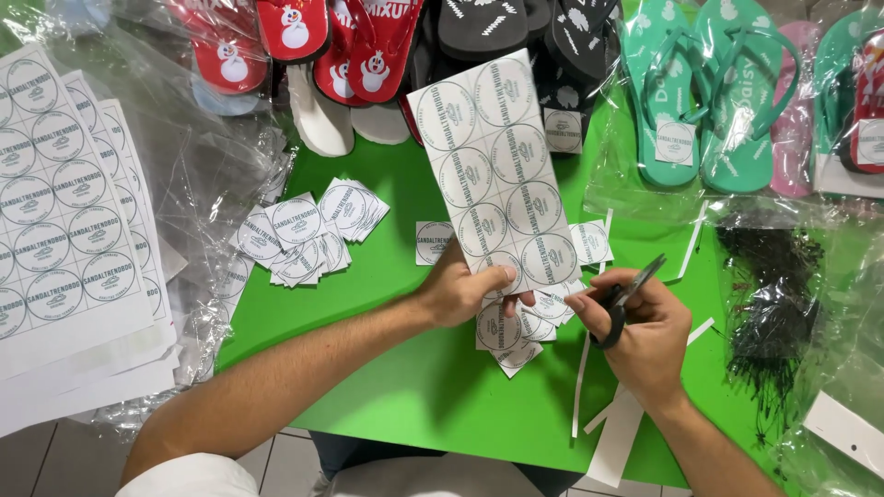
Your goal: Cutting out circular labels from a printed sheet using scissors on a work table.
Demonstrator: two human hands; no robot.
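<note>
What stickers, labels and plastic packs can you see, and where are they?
Label strip: left hand holds it upright, white, grey round labels.
Cut labels: white squares piled on the green table.
Label sheets: stacked at left, white.
Clear bags: over teal flip-flops, top right.
Scissors: black, in right hand.

sheet stack (64,230): cut by left edge | scissors (626,296): handles hidden in fingers
</note>
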